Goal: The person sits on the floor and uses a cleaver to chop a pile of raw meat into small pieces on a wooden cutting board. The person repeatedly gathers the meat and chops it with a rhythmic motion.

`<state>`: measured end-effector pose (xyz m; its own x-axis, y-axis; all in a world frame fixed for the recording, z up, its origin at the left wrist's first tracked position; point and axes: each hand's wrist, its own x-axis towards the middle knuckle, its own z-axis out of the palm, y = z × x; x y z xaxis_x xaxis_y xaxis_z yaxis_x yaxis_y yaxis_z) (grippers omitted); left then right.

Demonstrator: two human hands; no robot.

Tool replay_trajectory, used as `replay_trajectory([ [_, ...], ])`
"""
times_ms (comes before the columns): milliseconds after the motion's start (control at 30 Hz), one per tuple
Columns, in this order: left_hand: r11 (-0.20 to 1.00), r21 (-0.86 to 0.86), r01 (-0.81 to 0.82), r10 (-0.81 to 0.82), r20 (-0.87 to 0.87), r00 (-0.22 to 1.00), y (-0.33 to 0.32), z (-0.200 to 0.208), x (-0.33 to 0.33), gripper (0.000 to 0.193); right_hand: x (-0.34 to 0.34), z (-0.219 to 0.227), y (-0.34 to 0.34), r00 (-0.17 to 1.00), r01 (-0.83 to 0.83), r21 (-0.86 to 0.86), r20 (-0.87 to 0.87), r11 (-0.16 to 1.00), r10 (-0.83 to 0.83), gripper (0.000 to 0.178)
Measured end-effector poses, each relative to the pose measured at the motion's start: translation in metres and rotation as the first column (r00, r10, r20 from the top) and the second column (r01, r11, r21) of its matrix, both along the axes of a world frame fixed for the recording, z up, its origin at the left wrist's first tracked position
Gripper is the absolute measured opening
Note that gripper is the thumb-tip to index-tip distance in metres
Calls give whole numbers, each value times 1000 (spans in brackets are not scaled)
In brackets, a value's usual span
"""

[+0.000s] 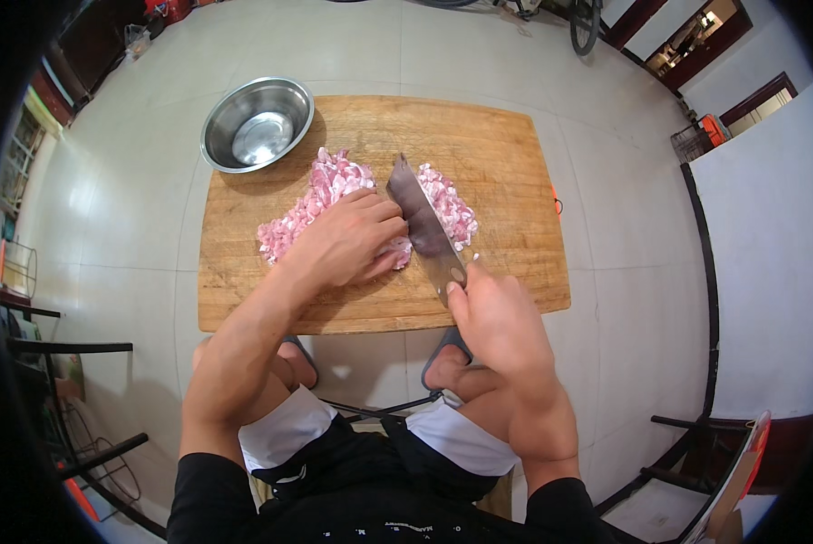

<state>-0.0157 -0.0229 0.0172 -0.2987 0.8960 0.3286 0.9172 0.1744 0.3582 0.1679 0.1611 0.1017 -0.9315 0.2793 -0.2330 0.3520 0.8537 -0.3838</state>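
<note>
A cleaver (422,216) is gripped by its handle in my right hand (500,313), its broad blade pointing away and a little left over the wooden cutting board (492,145). Just left of the blade, my left hand (356,238) presses with curled fingers on a heap of pink chopped raw meat (299,218). Part of that meat is hidden under the hand. On the blade's right side lies a smaller pile of diced meat (446,204). Whether the edge touches the board cannot be made out.
A steel bowl (258,124) stands at the board's far left corner, overlapping its edge. Pale floor tiles (125,227) surround the board. Black metal frames (71,347) stand at the left, and another rack (687,462) at the lower right. A bicycle wheel (586,24) shows at the far right.
</note>
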Motion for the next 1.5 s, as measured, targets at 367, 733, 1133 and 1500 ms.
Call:
replay_trajectory([
  [367, 1000, 21, 18, -18, -21, 1000, 4, -7, -2, 25, -44, -21, -3, 997, -52, -4, -65, 999, 52, 31],
  [733, 995, -41, 93, -94, -49, 994, -6, 10, 1, 32, -99, -69, 60, 980, 154, -625, -4, 766, -200, 27],
  [1133, 930, 81, -359, 368, -159, 916, 16, -11, 17, 41, -48, -38, 42, 949, 116, -177, -270, 977, -162, 33],
  [1500, 972, 112, -208, 220, -101, 970, 4, -14, 16, 36, -1, 2, -2, 994, -31, 64, -102, 997, 38, 29],
])
